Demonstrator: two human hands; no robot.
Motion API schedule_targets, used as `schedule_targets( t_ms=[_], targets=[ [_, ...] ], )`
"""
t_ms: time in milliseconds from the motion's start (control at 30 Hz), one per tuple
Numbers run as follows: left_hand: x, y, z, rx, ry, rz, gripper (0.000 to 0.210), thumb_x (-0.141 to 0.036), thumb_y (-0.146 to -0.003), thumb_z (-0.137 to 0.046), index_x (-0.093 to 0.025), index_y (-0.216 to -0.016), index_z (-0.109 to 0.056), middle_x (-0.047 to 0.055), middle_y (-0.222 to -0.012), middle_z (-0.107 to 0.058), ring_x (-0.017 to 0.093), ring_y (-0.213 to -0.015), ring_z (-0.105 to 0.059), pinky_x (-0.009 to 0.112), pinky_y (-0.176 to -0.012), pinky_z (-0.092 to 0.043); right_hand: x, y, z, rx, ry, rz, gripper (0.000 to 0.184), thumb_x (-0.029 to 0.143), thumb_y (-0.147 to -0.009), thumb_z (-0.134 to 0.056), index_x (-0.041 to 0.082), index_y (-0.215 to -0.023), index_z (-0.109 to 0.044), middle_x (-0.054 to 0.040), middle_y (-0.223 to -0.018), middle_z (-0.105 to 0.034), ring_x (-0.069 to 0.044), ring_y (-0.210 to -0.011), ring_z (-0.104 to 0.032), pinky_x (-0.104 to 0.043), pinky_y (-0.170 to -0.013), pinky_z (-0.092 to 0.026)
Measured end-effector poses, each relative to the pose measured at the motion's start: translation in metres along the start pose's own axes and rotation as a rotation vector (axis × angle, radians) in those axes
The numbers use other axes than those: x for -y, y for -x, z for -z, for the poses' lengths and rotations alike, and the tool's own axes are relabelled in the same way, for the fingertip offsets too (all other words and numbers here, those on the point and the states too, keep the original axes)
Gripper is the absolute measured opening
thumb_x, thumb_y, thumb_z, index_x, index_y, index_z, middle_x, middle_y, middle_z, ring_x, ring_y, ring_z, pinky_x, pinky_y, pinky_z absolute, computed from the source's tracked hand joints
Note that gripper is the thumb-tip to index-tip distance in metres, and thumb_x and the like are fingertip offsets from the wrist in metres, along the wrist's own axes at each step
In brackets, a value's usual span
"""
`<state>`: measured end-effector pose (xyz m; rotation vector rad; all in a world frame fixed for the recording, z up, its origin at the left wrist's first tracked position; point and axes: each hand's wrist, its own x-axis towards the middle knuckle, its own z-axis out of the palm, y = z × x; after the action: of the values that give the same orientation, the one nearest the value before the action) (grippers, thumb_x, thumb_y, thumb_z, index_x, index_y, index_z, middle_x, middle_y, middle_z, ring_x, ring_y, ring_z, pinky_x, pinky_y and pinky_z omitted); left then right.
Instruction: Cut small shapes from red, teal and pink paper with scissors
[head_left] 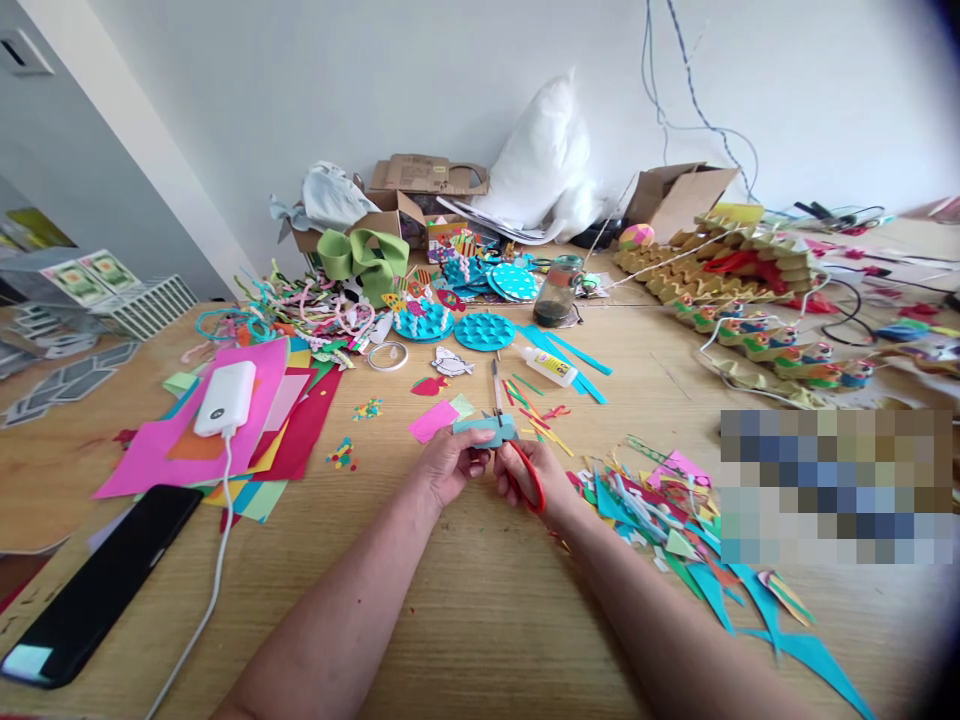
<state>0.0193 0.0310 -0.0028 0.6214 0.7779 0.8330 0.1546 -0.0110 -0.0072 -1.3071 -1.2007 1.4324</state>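
Note:
Between the thumb and fingers of my left hand (pixel 450 465) is a small piece of light blue paper (pixel 480 432). My right hand (pixel 536 480) grips red-handled scissors (pixel 535 475), whose blades meet the paper's right part. Just beyond lie a pink paper piece (pixel 433 421), a red paper fish (pixel 430 386) and a white fish cut-out (pixel 451 362). A pen (pixel 496 385) points away from the paper. Thin coloured paper strips (pixel 536 410) and a glue bottle (pixel 550 366) lie to the right of it.
Coloured paper sheets (pixel 300 430) bear a white power bank (pixel 226 398), its cable running past a black phone (pixel 101 585). Paper scraps (pixel 675 520) spread at right. Blue scalloped discs (pixel 485 332), a glass jar (pixel 556 290) and egg cartons (pixel 720 265) stand farther back.

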Motion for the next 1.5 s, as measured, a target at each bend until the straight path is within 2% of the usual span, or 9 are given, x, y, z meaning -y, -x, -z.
schedule_targets(
  t_ms=[267, 467, 700, 1067, 1500],
  targets=[
    [0.001, -0.003, 0.001, -0.062, 0.054, -0.053, 0.028, -0.023, -0.051, -0.076, -0.013, -0.068, -0.056, -0.003, -0.057, -0.054, 0.006, -0.045, -0.044, 0.018, -0.038, -0.023, -0.002, 0.0, -0.001, 0.017, 0.015, -0.006, 0.053, 0.065, -0.063, -0.068, 0.015, -0.058, -0.052, 0.0009, -0.043, -0.054, -0.006, -0.031, -0.045, -0.016, -0.033, -0.03],
    [0.006, -0.003, -0.003, -0.068, -0.013, -0.089, 0.028, -0.028, -0.053, -0.077, -0.012, -0.068, -0.059, -0.001, -0.057, -0.054, 0.006, -0.046, -0.045, 0.019, -0.038, -0.023, -0.009, -0.002, 0.0, 0.039, 0.026, 0.014, 0.051, 0.064, -0.067, -0.066, 0.015, -0.061, -0.053, 0.0011, -0.044, -0.054, -0.007, -0.032, -0.046, -0.016, -0.033, -0.03],
    [0.007, -0.004, -0.003, -0.124, 0.005, -0.12, 0.027, -0.025, -0.05, -0.077, -0.012, -0.064, -0.059, -0.002, -0.053, -0.053, 0.005, -0.043, -0.041, 0.02, -0.039, -0.022, -0.011, -0.002, 0.001, 0.057, 0.041, 0.002, 0.052, 0.066, -0.068, -0.065, 0.015, -0.062, -0.053, 0.0012, -0.045, -0.054, -0.007, -0.032, -0.045, -0.016, -0.033, -0.029],
    [0.003, 0.0, -0.003, -0.123, -0.093, -0.189, 0.026, -0.026, -0.052, -0.077, -0.013, -0.061, -0.057, -0.002, -0.053, -0.053, 0.006, -0.045, -0.042, 0.021, -0.041, -0.025, -0.002, 0.002, 0.0, 0.086, 0.075, -0.019, 0.064, 0.079, -0.066, -0.054, 0.015, -0.066, -0.054, -0.0003, -0.049, -0.056, -0.007, -0.036, -0.048, -0.016, -0.034, -0.031],
    [0.001, 0.0, -0.003, -0.105, -0.095, -0.166, 0.026, -0.026, -0.051, -0.076, -0.013, -0.061, -0.056, -0.002, -0.054, -0.054, 0.006, -0.045, -0.042, 0.021, -0.041, -0.025, -0.004, 0.002, 0.001, 0.093, 0.096, -0.01, 0.064, 0.079, -0.069, -0.051, 0.015, -0.066, -0.053, -0.0006, -0.049, -0.056, -0.007, -0.036, -0.047, -0.016, -0.034, -0.03]
  ],
)
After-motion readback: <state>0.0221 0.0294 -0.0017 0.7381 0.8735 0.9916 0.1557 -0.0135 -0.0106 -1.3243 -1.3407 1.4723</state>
